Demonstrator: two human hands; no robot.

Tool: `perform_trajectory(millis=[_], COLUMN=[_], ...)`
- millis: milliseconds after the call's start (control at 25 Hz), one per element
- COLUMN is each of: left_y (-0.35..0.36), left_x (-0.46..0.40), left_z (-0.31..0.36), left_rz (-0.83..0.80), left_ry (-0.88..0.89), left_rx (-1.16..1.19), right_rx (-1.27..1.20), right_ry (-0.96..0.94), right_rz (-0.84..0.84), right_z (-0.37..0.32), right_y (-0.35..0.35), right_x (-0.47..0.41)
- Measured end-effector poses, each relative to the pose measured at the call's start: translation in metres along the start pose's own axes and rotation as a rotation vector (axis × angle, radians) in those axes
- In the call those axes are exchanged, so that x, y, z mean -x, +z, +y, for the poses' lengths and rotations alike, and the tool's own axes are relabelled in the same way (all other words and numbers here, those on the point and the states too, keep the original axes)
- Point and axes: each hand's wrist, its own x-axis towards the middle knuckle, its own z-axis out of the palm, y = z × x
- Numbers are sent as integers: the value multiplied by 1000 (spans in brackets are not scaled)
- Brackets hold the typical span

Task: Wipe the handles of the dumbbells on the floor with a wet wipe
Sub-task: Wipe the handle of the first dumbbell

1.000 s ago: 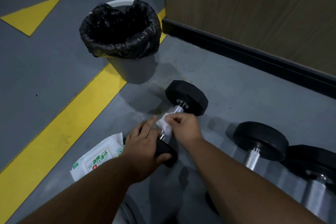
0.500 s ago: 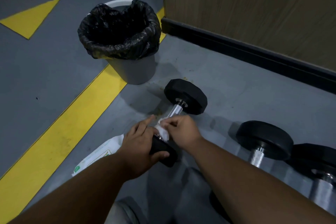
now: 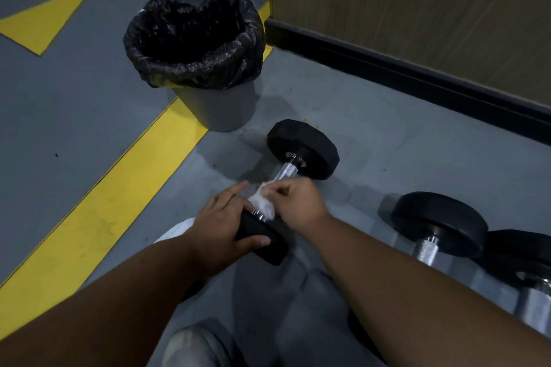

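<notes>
A black dumbbell (image 3: 302,147) with a silver knurled handle lies on the grey floor in the middle of the view. My left hand (image 3: 223,223) grips its near black head, thumb curled under the edge. My right hand (image 3: 298,202) holds a crumpled white wet wipe (image 3: 264,204) wrapped against the near end of the handle. The far part of the handle shows bare. A second dumbbell (image 3: 438,223) and a third dumbbell (image 3: 524,259) lie on the floor to the right.
A grey bin with a black liner (image 3: 193,39) stands behind the dumbbell, on a yellow floor stripe (image 3: 98,202). The white wipes packet (image 3: 176,231) peeks out under my left forearm. A wood wall with black skirting (image 3: 417,74) runs along the right. My knee (image 3: 190,345) is at the bottom.
My right hand has slid the wipe toward the near end of the handle, baring more of the far part. My left forearm now covers most of the wipes packet.
</notes>
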Motion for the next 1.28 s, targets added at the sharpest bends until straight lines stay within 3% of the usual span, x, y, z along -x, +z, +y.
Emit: perform_trajectory(millis=[160, 400, 560, 680, 800, 920, 1000, 1120, 1280], left_y=[-7, -17, -23, -26, -15, -8, -8, -6, -9], left_x=[-1, -4, -2, -12, -16, -14, -12, -9, -8], left_z=[-2, -12, -8, 4, 21, 21, 23, 27, 26], left_rz=[-55, -114, -178, -253, -231, -148, -140, -103, -104], left_ry=[14, -19, -55, -79, -121, -196, -208, -200, -187], left_rx=[26, 177, 186, 24, -88, -69, -66, -69, -63], right_rx=[-64, -5, -34, -102, -106, 85, 184, 83, -58], right_ry=[83, 25, 61, 94, 111, 25, 36, 102, 103], right_rz=[230, -71, 195, 301, 130, -19, 58, 218, -22], right_z=[-9, 0, -4, -4, -1, -4, -10, -10, 0], right_y=[-15, 20, -8, 2, 27, 23, 5, -5, 23], right_x=[-25, 6, -26, -22, 3, -1, -18, -24, 16])
